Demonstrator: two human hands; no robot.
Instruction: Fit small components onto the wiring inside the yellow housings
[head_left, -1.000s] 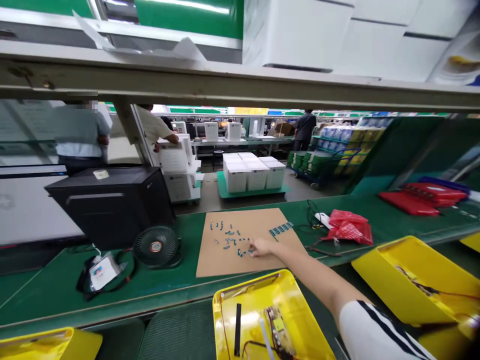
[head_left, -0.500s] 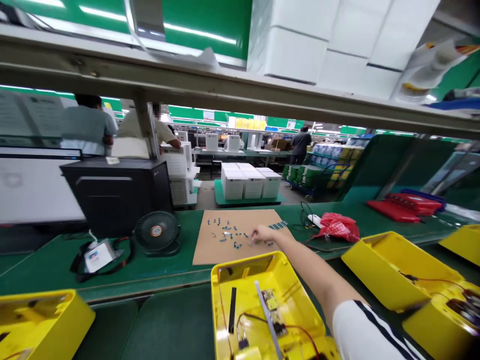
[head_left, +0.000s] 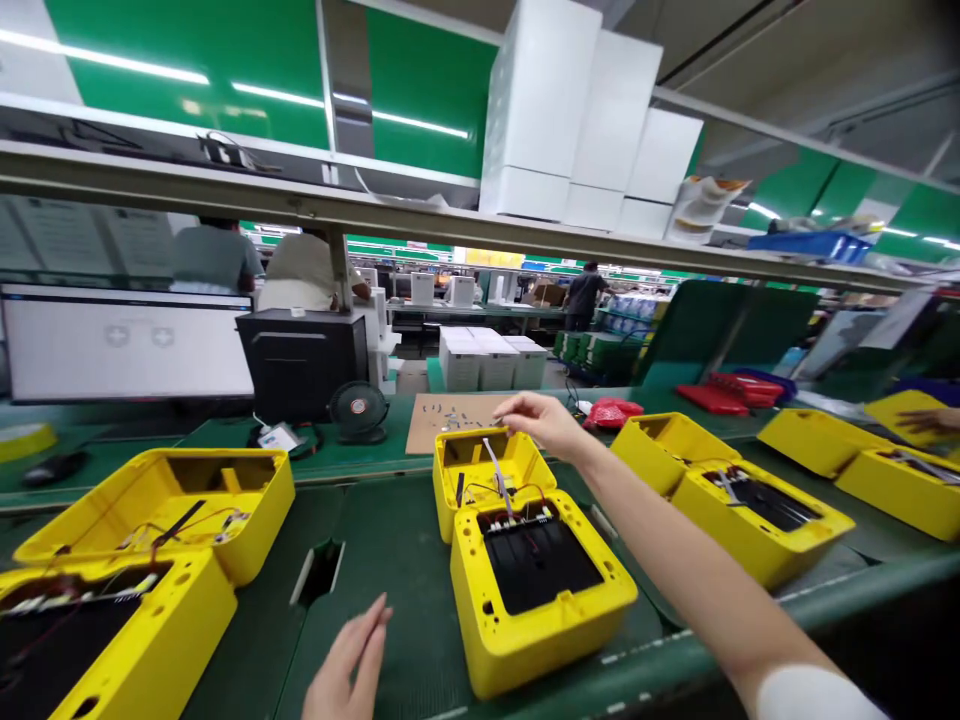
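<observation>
My right hand (head_left: 541, 420) is stretched out over the far half of the open yellow housing (head_left: 525, 560) in front of me, its fingers pinched together on something too small to make out. Behind it lies a brown cardboard sheet (head_left: 450, 422) scattered with several small blue parts. My left hand (head_left: 349, 665) hovers low over the green belt at the near edge, fingers straight and holding nothing. The yellow housing shows a black inner tray, wires and a white strip.
Another open yellow housing (head_left: 142, 560) sits at the left, more of them (head_left: 720, 490) at the right. A small black fan (head_left: 358, 412), a black box (head_left: 300, 362) and a monitor (head_left: 127, 342) stand behind. Another person's hand (head_left: 926, 422) shows far right. People work in the background.
My view has pulled back and down. My right hand has left the cardboard sheet and come nearer, over the yellow housing. My left hand has come into sight.
</observation>
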